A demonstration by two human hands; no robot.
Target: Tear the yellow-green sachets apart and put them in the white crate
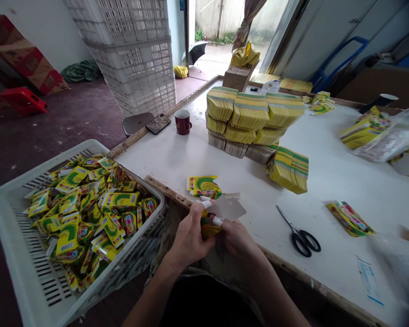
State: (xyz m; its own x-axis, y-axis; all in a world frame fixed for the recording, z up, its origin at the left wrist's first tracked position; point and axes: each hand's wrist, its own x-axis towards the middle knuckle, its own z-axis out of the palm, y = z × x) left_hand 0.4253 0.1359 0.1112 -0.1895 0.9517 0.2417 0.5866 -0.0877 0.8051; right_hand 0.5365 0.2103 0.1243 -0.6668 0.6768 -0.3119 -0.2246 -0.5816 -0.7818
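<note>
Both hands meet at the near edge of the white table (327, 181). My left hand (191, 234) is closed on a yellow-green packet (209, 229), its fingertips wrapped in white tape. My right hand (236, 236) pinches the same packet together with a clear plastic sleeve (230, 209) that sticks up from it. A small stack of flat yellow-green packets (204, 186) lies on the table just beyond the hands.
A white slotted crate (27, 272) of filled packets stands at my left. Black scissors (300, 234) lie to the right, with a loose packet (349, 219) further right. Bundled packet stacks (252, 120), a dark red mug (183, 121) and two phones (146, 122) sit further back.
</note>
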